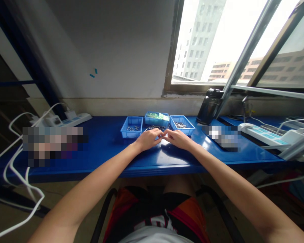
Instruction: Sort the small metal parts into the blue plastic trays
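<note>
Both left grip (149,138) and right grip (178,138) pinch together, contents unclear, white lettering (160,221) below unreadable.

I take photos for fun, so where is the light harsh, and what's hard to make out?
In the head view, the window is washed white in parts; glare shines off the blue table near the left hand and right hand; a left pixelated patch and a right pixelated patch hide what lies there; detail between the hands is too small to read.
</note>
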Demonstrator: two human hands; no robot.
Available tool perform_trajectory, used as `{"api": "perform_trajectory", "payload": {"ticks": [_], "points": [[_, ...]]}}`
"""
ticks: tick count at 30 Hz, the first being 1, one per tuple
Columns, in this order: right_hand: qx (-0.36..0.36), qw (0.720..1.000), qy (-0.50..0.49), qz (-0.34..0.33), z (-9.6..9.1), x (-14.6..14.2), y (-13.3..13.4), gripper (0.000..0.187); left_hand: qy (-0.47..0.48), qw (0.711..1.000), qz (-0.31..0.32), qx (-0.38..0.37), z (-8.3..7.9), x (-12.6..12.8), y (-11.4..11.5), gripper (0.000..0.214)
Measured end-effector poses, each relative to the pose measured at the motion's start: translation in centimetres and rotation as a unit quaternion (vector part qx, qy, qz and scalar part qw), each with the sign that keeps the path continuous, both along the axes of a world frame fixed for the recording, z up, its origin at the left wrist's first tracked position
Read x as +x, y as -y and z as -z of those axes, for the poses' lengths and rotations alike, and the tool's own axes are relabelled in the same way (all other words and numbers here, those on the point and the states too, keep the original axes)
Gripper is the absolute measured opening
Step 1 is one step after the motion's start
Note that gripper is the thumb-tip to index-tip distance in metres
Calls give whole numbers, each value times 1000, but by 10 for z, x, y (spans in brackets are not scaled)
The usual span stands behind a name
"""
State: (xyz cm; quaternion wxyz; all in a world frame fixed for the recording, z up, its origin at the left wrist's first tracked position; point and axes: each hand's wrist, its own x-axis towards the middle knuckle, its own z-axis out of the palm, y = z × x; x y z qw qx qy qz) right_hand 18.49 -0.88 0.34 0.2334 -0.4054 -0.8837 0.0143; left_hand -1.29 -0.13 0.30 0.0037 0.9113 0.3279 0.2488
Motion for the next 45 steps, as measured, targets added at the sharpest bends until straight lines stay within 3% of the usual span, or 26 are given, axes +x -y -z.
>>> {"api": "perform_trajectory", "payload": {"ticks": [5, 12, 24, 35, 45], "points": [[-7, 1000, 9, 8, 0, 1, -2, 20, 17, 1000, 14, 2, -2, 1, 5, 16], [0, 1000, -2, 23, 0, 4, -3, 20, -9, 998, -60, -20, -6, 1, 7, 14], [4, 999, 26, 33, -3, 6, -2, 23, -19, 997, -68, -29, 2, -2, -3, 21], [-15, 999, 3, 44, -3, 7, -3, 14, -4, 998, -57, -22, -1, -2, -1, 22], [-24, 998, 23, 47, -1, 7, -5, 14, 12, 999, -3, -41, -5, 0, 3, 22]]}}
